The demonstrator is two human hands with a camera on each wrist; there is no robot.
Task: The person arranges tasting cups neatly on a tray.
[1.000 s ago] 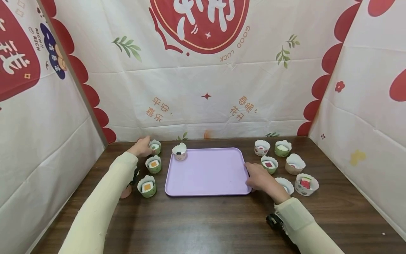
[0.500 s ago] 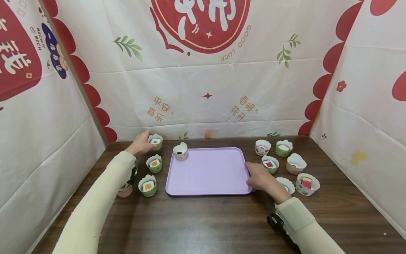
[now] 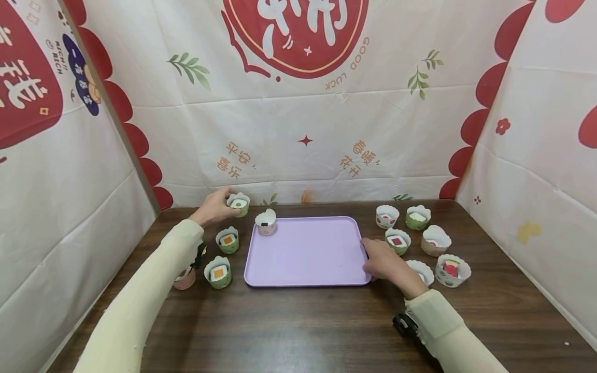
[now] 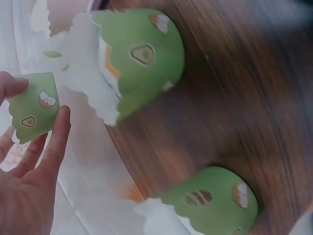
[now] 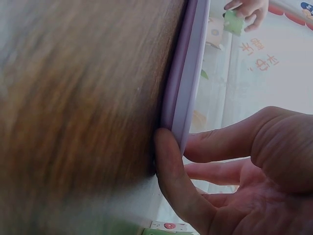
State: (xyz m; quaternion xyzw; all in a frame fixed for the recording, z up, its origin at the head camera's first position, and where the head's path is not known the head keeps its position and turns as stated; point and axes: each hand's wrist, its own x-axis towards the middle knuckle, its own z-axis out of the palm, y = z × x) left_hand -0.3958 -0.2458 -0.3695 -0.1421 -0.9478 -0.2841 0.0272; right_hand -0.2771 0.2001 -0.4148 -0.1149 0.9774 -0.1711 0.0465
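Can't identify dark bit [image 3: 265, 224] in pale cup [image 3: 267, 230] on purple tray [image 3: 305, 254], too small; can't fully see pink cup [image 3: 185, 281] left of tray, blocked by left sleeve [image 3: 144, 280]; nor white cup [image 3: 423, 270] right of tray, blocked by right hand [image 3: 386, 262].

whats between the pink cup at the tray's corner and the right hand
Only a bare stretch of the purple tray lies between the pink cup and the right hand, which grips the tray's right edge; the head view shows it.
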